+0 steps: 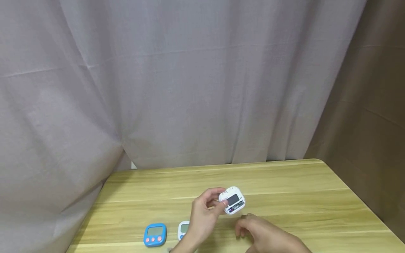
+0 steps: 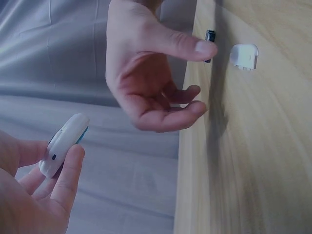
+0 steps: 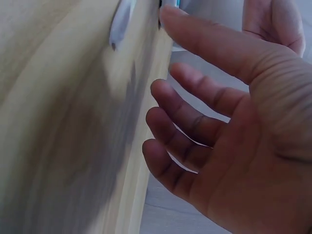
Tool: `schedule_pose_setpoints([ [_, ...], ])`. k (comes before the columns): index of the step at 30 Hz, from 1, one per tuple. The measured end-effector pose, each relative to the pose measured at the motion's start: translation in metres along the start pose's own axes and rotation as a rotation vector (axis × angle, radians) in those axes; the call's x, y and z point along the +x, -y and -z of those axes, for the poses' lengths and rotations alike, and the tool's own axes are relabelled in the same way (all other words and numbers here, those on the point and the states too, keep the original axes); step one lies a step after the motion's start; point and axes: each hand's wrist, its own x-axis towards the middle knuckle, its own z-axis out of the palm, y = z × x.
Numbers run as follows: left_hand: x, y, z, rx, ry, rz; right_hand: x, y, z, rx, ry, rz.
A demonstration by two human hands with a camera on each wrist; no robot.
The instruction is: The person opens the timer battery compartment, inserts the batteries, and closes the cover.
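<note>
1. I'm pinching the white timer (image 1: 233,199) above the table (image 1: 291,186) with my left hand (image 1: 202,218), presumably so its open battery bay (image 1: 236,207) is facing me.
2. My right hand (image 1: 264,232) is hovering empty nearby, loosely curled.

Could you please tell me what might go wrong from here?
What looks like a small black battery lies loose on the table, so the right hand might knock it and set it rolling. The white battery cover is off the white timer that the left hand holds, so it could be mislaid. Held above the table, that timer might slip and drop.
</note>
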Motion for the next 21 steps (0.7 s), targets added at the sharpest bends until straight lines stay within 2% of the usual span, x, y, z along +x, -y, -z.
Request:
schedule_pose_setpoints([
  [4,0.0005,0.0002,0.0005,0.007,0.0,-0.003,0.0009,-0.0019,-0.0022,-0.04,0.014,0.027],
  [12,-0.0001,-0.001,0.0004,0.006,0.004,-0.008,0.0005,0.0017,-0.0023,-0.044,0.079,-0.089],
  [21,-0.0008,-0.0003,0.0,0.013,0.003,-0.019,-0.0019,0.0037,-0.0043,-0.041,0.125,-0.074],
])
